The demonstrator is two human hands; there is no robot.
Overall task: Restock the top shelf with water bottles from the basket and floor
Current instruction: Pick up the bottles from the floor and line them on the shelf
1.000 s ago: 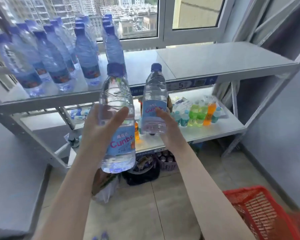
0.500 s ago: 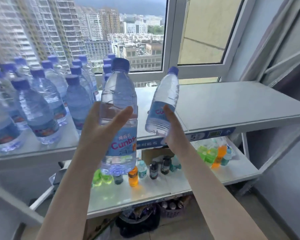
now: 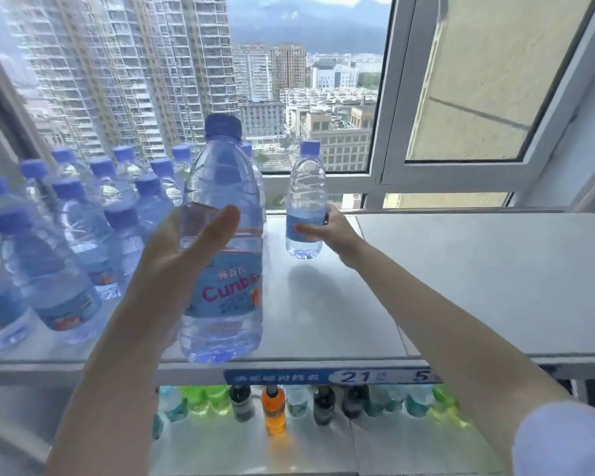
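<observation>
Your left hand [image 3: 182, 266] wraps near bottle [image 3: 224, 255], frame centre, thumb across front, base over shelf [image 3: 461, 276] front edge. Your right hand [image 3: 330, 231] grips far bottle [image 3: 305, 201] at label, upright, right of centre, toward shelf rear. Stocked bottles [image 3: 66, 242] crowd left of frame.

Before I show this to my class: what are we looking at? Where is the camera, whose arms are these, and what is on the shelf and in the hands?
No machine here: a person wears one camera on the head, looking forward and down, so both bare arms are theirs. The left hand holds a water bottle close to the camera, over the front edge of the top shelf. The right hand holds a second bottle upright further back, near the window; whether it stands on the shelf yet I cannot tell. More blue-capped bottles stand at the shelf's left. Coloured drinks stand on the shelf below.
</observation>
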